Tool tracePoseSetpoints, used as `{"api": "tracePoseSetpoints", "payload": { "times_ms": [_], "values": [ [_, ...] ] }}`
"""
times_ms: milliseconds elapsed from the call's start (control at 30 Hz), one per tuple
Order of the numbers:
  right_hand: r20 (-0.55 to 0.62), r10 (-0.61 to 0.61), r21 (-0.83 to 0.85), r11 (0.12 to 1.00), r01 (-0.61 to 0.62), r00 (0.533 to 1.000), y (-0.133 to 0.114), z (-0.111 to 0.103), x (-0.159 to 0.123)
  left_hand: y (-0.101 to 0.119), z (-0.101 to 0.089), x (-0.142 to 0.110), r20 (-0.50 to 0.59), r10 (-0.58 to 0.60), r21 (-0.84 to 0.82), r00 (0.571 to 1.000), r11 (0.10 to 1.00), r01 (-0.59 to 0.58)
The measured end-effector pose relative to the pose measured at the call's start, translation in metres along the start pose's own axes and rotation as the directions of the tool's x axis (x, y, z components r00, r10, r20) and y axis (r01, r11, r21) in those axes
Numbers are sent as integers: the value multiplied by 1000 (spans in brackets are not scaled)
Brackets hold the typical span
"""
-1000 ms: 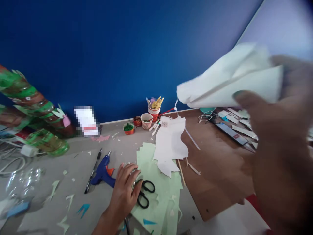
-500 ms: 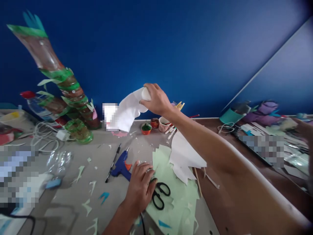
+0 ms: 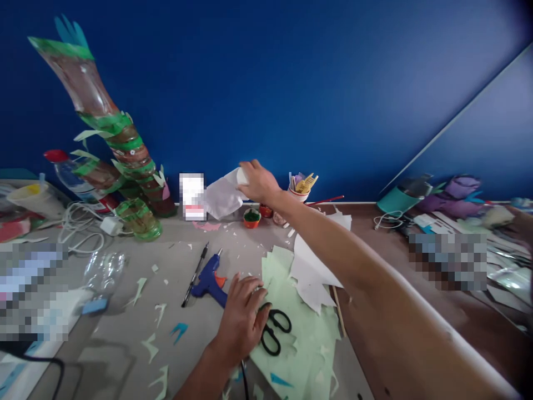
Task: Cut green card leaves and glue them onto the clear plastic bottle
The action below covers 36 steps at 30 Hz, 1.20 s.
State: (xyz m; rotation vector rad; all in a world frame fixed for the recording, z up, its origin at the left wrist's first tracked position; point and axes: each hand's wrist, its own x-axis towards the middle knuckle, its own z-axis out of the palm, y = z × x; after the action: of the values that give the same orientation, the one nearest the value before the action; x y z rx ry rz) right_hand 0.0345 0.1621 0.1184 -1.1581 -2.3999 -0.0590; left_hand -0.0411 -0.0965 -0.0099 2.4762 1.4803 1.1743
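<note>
L hand (image 3: 244,316) is nearest, just R of & nearer than the blue glue gun (image 3: 210,280), over the scissors (image 3: 277,333); its fingers (image 3: 254,284) are bent & slightly spread, but can't tell if they grip the handles. Green paper (image 3: 302,344) lies under the scissors, R of the gun, w/ a white cut-out (image 3: 312,278) overlapping its far part. Worktop (image 3: 125,333) is grey, w/ scraps L of the gun; a brown surface (image 3: 416,333) is on its R. Pen (image 3: 195,275) is just L of the gun.

Beyond the gun, slightly R, R hand (image 3: 260,183) holds the white paper (image 3: 225,195), fingers closed on its R end; can't tell if its lower edge touches the worktop. Green paint pot (image 3: 251,218) is beyond & R of the gun, the cutlery cup (image 3: 298,193) farther R. Painted bottle tower (image 3: 129,147) leans beyond & L of the gun; a teal container (image 3: 395,199) is far R of it, nr the wall.

Rm: deep-blue wall (image 3: 250,83) behind everything, paler top R, w/ a thin diagonal line.
</note>
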Motion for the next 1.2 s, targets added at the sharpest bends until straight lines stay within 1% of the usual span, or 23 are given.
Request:
{"api": "tracePoseSetpoints", "payload": {
  "times_ms": [100,233,367,467,500,567,633,667,700,767,867,967,1000,1067,1133,1200],
  "values": [
    [71,39,-15,999,-38,997,-7,22,5,-1,0,0,3,-5,6,1000,1000,5],
    [146,121,-19,993,-120,982,-7,43,11,-1,0,1,-3,-4,-9,1000,1000,4],
    [178,210,-42,978,-205,961,-1,63,10,0,-1,1,19,-14,-18,1000,1000,14],
    [159,273,-75,962,-264,949,0,71,5,0,-3,1,24,-20,-18,1000,1000,20],
    [125,270,-90,961,-260,955,-1,70,3,0,-3,1,24,-18,-17,1000,1000,19],
    [22,198,-121,973,-194,980,-6,66,2,1,-4,1,27,-11,-15,1000,1000,11],
    [-68,63,-151,986,-72,996,-15,60,5,2,-5,2,29,-1,-17,1000,1000,2],
    [-77,-8,-154,988,-4,997,-20,58,7,2,-5,2,28,1,-18,1000,1000,0],
    [-54,-63,-145,988,55,997,-27,57,11,2,-4,2,24,2,-19,1000,1000,-2],
    [63,-130,-94,986,136,990,-41,59,18,2,-3,2,14,6,-15,1000,1000,-6],
    [256,-86,-23,995,95,963,-63,72,29,2,-2,0,20,1,0,1000,1000,-1],
    [349,-4,12,1000,0,937,-75,85,34,0,-2,-1,33,-17,1,999,1000,17],
    [371,4,22,1000,-13,929,-75,86,34,0,-2,-1,34,-17,-1,999,1000,17],
    [408,-20,43,999,2,913,-72,84,34,0,-2,-1,30,-16,-7,999,1000,16],
    [449,-71,60,997,49,891,-63,77,33,0,-2,0,26,-10,-14,1000,1000,11],
    [509,-126,78,992,100,852,-51,65,32,1,-2,1,26,-4,-25,1000,1000,4]
  ]
}}
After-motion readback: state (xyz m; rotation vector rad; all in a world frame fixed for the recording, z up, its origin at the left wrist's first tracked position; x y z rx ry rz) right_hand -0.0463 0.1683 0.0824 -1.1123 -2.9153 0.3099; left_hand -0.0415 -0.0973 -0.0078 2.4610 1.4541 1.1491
